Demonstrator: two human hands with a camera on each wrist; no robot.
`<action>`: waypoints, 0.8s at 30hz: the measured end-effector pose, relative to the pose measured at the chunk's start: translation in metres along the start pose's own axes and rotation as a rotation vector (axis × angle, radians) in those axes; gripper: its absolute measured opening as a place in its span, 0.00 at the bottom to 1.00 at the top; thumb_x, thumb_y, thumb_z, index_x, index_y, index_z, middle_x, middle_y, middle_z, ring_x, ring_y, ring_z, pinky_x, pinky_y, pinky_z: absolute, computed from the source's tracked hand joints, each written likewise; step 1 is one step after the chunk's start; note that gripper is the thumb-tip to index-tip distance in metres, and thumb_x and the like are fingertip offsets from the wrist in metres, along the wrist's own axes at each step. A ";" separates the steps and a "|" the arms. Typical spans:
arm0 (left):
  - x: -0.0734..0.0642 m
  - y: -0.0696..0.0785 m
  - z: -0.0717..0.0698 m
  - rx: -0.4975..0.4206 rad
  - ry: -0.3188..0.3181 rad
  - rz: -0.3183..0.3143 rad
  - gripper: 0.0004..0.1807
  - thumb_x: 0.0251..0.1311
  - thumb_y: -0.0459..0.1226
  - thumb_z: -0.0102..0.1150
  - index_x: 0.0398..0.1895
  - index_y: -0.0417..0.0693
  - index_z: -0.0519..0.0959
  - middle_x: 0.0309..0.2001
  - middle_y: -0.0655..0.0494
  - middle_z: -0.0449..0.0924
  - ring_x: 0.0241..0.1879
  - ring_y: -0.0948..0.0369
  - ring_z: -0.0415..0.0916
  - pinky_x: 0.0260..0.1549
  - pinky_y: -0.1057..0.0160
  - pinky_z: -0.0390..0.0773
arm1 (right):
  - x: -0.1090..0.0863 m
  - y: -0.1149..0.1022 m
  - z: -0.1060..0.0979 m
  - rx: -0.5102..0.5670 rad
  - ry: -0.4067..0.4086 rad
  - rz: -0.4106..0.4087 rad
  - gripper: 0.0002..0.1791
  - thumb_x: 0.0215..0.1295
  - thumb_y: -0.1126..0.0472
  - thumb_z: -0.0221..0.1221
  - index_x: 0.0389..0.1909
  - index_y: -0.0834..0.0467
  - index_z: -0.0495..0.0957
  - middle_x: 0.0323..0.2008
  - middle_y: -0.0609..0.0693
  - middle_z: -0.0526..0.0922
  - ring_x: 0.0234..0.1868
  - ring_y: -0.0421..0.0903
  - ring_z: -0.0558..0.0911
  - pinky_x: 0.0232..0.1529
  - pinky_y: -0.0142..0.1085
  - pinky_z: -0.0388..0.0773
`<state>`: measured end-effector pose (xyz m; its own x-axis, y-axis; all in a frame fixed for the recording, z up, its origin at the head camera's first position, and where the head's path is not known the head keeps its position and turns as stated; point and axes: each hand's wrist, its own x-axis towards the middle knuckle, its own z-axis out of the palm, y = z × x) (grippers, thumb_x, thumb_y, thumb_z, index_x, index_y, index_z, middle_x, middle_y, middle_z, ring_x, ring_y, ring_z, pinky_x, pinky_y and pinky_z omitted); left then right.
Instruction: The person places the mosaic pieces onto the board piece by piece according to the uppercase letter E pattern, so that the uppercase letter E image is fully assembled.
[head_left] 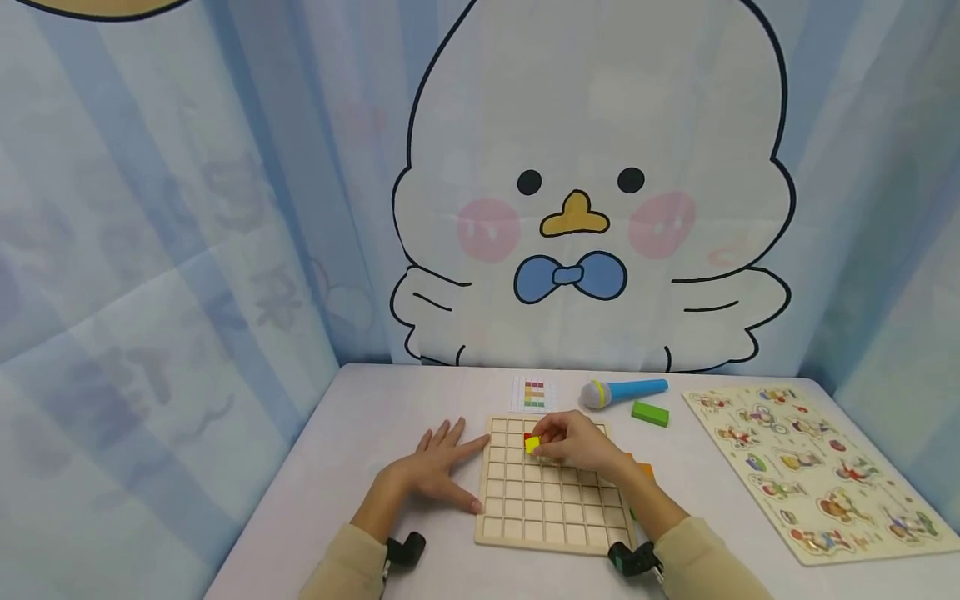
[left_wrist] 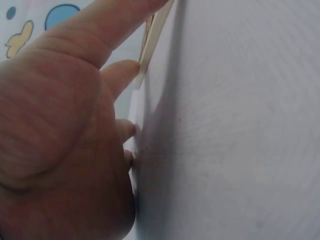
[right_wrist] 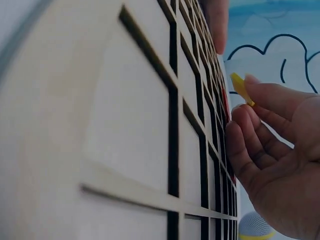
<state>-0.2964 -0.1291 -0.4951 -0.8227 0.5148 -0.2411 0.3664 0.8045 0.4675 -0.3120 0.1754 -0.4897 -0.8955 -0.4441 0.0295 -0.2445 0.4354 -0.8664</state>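
Observation:
A pale wooden grid board [head_left: 555,510] lies flat on the table. My right hand [head_left: 581,442] pinches a small yellow block [head_left: 532,447] between thumb and fingers over the board's upper part. In the right wrist view, the yellow block [right_wrist: 241,90] is tilted and held above the grid. Red pieces [right_wrist: 225,102] show in the far cells, partly hidden by my fingers. My left hand [head_left: 431,465] rests with fingers spread at the board's left side, thumb and index fingertips right at its edge. The left wrist view shows that hand's palm [left_wrist: 55,125] beside the board's edge.
Behind the board lie a small card of coloured squares [head_left: 534,394], a blue toy microphone [head_left: 633,390] and a green block [head_left: 650,414]. An orange block [head_left: 646,471] is partly hidden by my right forearm. A wooden picture puzzle [head_left: 825,475] lies at the right.

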 end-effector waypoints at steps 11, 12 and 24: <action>-0.001 0.000 -0.001 0.002 0.010 0.011 0.61 0.46 0.68 0.75 0.83 0.70 0.56 0.86 0.41 0.35 0.84 0.40 0.28 0.80 0.35 0.33 | 0.000 -0.003 0.004 -0.162 -0.010 -0.014 0.11 0.62 0.61 0.73 0.40 0.60 0.84 0.29 0.47 0.80 0.30 0.42 0.75 0.31 0.28 0.72; -0.001 -0.001 -0.001 0.002 0.009 0.010 0.61 0.46 0.68 0.75 0.83 0.70 0.56 0.86 0.42 0.35 0.84 0.41 0.28 0.80 0.35 0.33 | 0.000 -0.003 0.004 -0.175 -0.011 -0.020 0.10 0.62 0.61 0.73 0.40 0.60 0.84 0.29 0.47 0.80 0.30 0.42 0.75 0.31 0.29 0.72; 0.000 -0.001 -0.001 -0.009 0.003 0.009 0.61 0.46 0.67 0.75 0.83 0.70 0.56 0.86 0.42 0.34 0.84 0.41 0.27 0.80 0.35 0.33 | 0.000 -0.007 0.006 -0.235 -0.012 -0.022 0.09 0.61 0.63 0.73 0.39 0.60 0.84 0.29 0.46 0.80 0.30 0.42 0.76 0.32 0.29 0.74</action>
<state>-0.2971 -0.1305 -0.4949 -0.8207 0.5213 -0.2339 0.3700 0.7969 0.4776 -0.3083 0.1672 -0.4871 -0.8849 -0.4641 0.0404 -0.3452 0.5949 -0.7259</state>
